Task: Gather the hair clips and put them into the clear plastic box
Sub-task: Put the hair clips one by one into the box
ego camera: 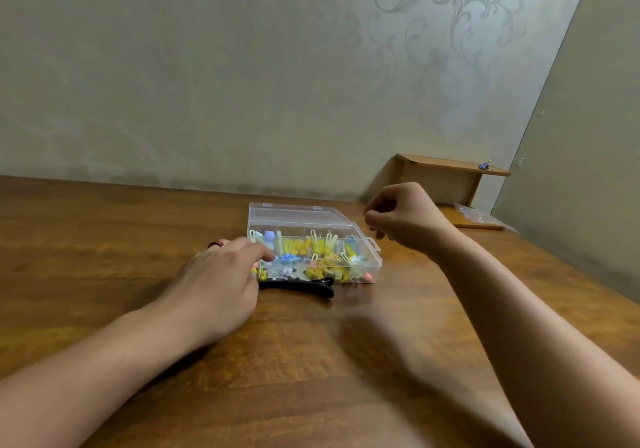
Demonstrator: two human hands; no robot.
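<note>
The box (313, 243), clear plastic, is seen on the wooden bench (311, 361), a little beyond the middle and near the wall (207, 67). Its lid (298, 213) is thrown back flat behind it, toward the wall. The box is filled with small clips (311, 257), mostly yellow, with some blue, white and orange ones among them; they are too small and blurred for single shapes to be told. No brand, label or writing can be read on the box or anywhere else.

A long black clip (298, 288) lies on the bench just in front of the box, along its near wall. Its left end is hidden under the left hand (221, 281). That hand is laid at the box's near left corner, one finger reaching over the rim to the clips inside; whether its grip is closed on the black clip cannot be told, since the fingers on that side are hidden. A reddish ring or nail is glimpsed at its far edge.

The right hand (401, 219) is held above the bench, just right of the box and clear of it, its fingers curled in; nothing is seen in its grip.

In the far right corner a low wooden shelf (450, 167) stands, with a small bluish object (485, 165) on top. A clear bag (481, 217) lies beside it.
</note>
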